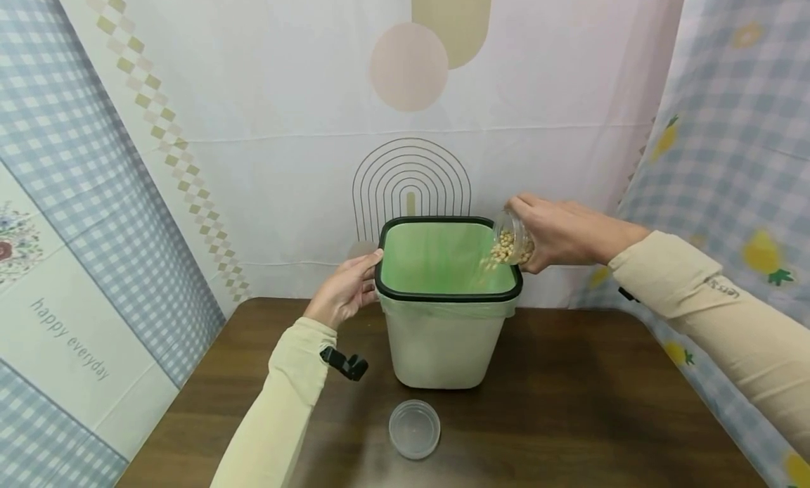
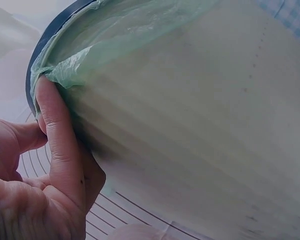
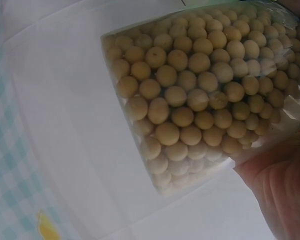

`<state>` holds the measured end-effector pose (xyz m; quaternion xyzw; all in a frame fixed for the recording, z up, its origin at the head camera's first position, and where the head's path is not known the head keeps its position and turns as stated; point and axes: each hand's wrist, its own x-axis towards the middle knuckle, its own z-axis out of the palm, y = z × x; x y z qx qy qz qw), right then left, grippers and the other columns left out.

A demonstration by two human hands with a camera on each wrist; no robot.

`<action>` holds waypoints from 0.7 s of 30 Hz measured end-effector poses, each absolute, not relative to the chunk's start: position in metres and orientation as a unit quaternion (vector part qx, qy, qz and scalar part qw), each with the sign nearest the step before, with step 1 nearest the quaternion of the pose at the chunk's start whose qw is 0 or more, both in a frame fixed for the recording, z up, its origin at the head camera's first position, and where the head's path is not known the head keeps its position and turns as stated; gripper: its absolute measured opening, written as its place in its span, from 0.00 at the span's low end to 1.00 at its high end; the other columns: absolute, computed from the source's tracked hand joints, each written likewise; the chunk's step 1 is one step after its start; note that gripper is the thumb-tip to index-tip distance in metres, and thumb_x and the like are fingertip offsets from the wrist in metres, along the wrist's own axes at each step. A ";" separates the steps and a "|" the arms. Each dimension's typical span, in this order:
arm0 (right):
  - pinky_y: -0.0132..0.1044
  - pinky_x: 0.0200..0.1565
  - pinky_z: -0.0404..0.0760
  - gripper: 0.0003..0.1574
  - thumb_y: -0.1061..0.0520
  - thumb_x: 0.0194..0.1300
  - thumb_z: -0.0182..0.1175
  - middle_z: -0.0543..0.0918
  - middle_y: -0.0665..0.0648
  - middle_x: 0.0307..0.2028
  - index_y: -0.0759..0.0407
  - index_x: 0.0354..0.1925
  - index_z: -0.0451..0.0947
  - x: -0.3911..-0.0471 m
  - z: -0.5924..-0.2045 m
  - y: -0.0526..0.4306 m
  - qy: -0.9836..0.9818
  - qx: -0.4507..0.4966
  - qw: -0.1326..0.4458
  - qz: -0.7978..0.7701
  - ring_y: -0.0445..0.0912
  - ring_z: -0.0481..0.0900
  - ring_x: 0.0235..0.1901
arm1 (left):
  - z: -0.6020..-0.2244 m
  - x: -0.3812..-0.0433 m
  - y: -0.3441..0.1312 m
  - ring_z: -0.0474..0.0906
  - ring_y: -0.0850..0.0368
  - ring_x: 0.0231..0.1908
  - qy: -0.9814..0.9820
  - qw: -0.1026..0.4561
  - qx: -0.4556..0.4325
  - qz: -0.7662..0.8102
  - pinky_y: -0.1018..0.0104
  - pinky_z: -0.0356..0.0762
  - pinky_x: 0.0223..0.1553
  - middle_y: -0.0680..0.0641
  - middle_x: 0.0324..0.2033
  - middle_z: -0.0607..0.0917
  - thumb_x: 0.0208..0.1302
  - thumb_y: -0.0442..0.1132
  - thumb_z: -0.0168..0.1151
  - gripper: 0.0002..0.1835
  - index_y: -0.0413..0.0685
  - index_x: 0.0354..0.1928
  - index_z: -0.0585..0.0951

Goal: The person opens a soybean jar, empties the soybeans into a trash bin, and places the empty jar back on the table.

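Observation:
A clear jar of soybeans [image 1: 511, 236] is tipped over the right rim of a whitish trash bin [image 1: 443, 347], gripped by my right hand [image 1: 560, 231]. Beans spill from its mouth into the bin. Close up in the right wrist view, many round beige soybeans [image 3: 190, 95] show through the jar wall. A green bag [image 1: 436, 256] lines the bin, folded over outside beneath the black rim. At the bin's left side, my left hand [image 1: 344, 291] holds the rim between thumb and fingers. The bin's bottom inside is hidden.
A round clear lid [image 1: 414, 429] lies on the brown wooden table [image 1: 569, 389] in front of the bin. A patterned cloth [image 1: 285, 87] hangs right behind the bin, with checked cloths [image 1: 747, 157] at both sides.

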<state>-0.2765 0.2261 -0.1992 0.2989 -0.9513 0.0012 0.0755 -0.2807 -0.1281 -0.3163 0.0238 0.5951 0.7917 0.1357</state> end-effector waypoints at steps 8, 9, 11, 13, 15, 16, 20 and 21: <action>0.49 0.37 0.85 0.56 0.47 0.44 0.84 0.78 0.59 0.55 0.62 0.65 0.69 -0.278 -0.198 0.228 -0.952 0.295 0.079 -0.004 0.48 0.79 0.37 | -0.316 -0.282 -0.125 0.83 0.63 0.28 0.595 0.138 0.024 0.792 0.73 0.84 0.29 0.52 0.36 0.85 0.85 0.48 0.50 0.26 0.36 0.72 0.68; 0.49 0.37 0.84 0.55 0.47 0.44 0.84 0.77 0.59 0.54 0.62 0.65 0.69 -0.279 -0.199 0.228 -0.952 0.295 0.079 -0.006 0.48 0.79 0.37 | -0.316 -0.282 -0.125 0.83 0.63 0.28 0.594 0.138 0.024 0.792 0.73 0.84 0.29 0.52 0.36 0.85 0.85 0.48 0.50 0.26 0.36 0.72 0.69; 0.48 0.35 0.84 0.56 0.49 0.43 0.84 0.77 0.59 0.53 0.62 0.65 0.68 -0.280 -0.198 0.227 -0.952 0.296 0.077 -0.009 0.48 0.79 0.36 | -0.316 -0.282 -0.125 0.83 0.62 0.28 0.593 0.137 0.024 0.793 0.73 0.84 0.29 0.52 0.36 0.85 0.85 0.48 0.50 0.26 0.36 0.71 0.69; 0.47 0.34 0.83 0.56 0.50 0.42 0.85 0.77 0.58 0.51 0.62 0.65 0.69 -0.281 -0.198 0.226 -0.951 0.298 0.078 -0.014 0.49 0.79 0.36 | -0.317 -0.282 -0.125 0.84 0.62 0.28 0.593 0.136 0.025 0.793 0.73 0.85 0.30 0.52 0.36 0.85 0.85 0.48 0.50 0.26 0.35 0.71 0.69; 0.46 0.33 0.83 0.56 0.50 0.41 0.85 0.77 0.58 0.51 0.62 0.64 0.69 -0.282 -0.198 0.225 -0.949 0.303 0.080 -0.021 0.49 0.79 0.36 | -0.318 -0.282 -0.126 0.84 0.62 0.28 0.591 0.135 0.025 0.795 0.73 0.85 0.30 0.52 0.36 0.86 0.85 0.48 0.50 0.26 0.35 0.70 0.69; 0.46 0.32 0.83 0.56 0.50 0.40 0.85 0.77 0.58 0.51 0.62 0.64 0.69 -0.282 -0.197 0.224 -0.948 0.306 0.081 -0.025 0.50 0.80 0.36 | -0.318 -0.282 -0.126 0.84 0.62 0.28 0.590 0.135 0.024 0.796 0.73 0.85 0.30 0.52 0.35 0.86 0.85 0.48 0.50 0.25 0.35 0.70 0.69; 0.48 0.33 0.84 0.56 0.49 0.39 0.85 0.77 0.60 0.51 0.63 0.63 0.69 -0.283 -0.197 0.222 -0.944 0.316 0.088 -0.042 0.51 0.80 0.37 | -0.319 -0.282 -0.126 0.83 0.63 0.28 0.590 0.132 0.022 0.797 0.73 0.85 0.30 0.52 0.35 0.85 0.85 0.48 0.51 0.24 0.36 0.69 0.70; 0.49 0.33 0.84 0.56 0.49 0.40 0.85 0.77 0.60 0.51 0.63 0.63 0.69 -0.283 -0.198 0.222 -0.943 0.317 0.090 -0.046 0.51 0.80 0.36 | -0.320 -0.282 -0.127 0.83 0.63 0.28 0.591 0.132 0.022 0.796 0.73 0.85 0.30 0.52 0.35 0.85 0.85 0.48 0.51 0.24 0.36 0.68 0.70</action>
